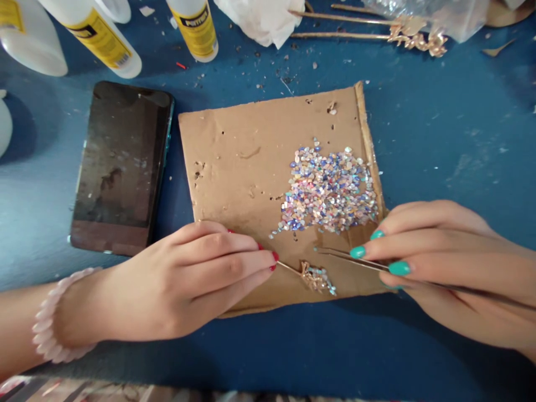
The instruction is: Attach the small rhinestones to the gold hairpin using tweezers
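A brown cardboard sheet (234,162) lies on the blue table and carries a heap of small iridescent stones (330,190). My left hand (188,279), with red nails and a pink bead bracelet on the wrist, pinches the thin stem of a gold hair-stick ornament (316,277) that rests on the cardboard's near edge. My right hand (444,262), with teal nails, is closed on metal tweezers (347,257). Their tips sit just above the ornament and below the stone heap. A few stones are stuck on the ornament.
A dark phone (121,167) lies left of the cardboard. White glue bottles (196,28) stand along the far left edge. More gold hair sticks (414,36), a white tissue (263,19) and a clear plastic bag (439,14) lie at the far side. Crumbs dot the blue table (452,123).
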### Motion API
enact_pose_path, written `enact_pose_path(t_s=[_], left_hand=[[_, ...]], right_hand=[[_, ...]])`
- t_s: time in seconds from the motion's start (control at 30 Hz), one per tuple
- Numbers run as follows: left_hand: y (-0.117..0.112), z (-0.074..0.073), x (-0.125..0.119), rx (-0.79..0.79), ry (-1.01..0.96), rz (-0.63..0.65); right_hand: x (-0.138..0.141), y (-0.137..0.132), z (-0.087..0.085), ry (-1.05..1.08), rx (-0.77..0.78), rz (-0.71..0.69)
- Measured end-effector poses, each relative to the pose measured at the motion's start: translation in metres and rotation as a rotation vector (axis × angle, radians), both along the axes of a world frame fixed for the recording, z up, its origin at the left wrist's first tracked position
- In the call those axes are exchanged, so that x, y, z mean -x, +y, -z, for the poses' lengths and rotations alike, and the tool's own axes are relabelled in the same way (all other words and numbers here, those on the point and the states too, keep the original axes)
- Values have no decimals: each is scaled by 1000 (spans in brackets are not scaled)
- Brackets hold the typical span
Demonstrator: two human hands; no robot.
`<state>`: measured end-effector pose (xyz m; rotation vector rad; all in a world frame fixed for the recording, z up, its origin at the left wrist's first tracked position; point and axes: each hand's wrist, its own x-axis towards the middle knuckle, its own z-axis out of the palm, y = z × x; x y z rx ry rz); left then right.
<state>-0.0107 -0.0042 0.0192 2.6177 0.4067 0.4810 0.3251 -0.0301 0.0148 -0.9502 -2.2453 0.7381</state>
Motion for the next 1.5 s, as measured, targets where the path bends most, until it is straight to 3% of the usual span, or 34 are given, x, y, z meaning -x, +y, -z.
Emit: enact_pose_path(t_s=[0.27,0.4,0.57,0.67,0.73,0.83,1.5], left_hand=[[2,-2,-1,0,1,6],[2,-2,0,3,4,8],[1,-1,1,-13,28,9],[1,-1,0,-10,24,5],[2,-1,0,-11,17,5],[2,-1,-1,-10,13,7],[2,-1,0,-1,24,10]], right_hand=[[4,-6,-2,-17,-43,13],[12,-7,-8,-75,63,151],[10,-5,-12,-16,-12,-18],[6,-7,-9,-91,59,149],[3,-7,-5,-42,-3,30],[0,-5,0,-31,-31,-34],[7,-4,1,-29,-57,34]])
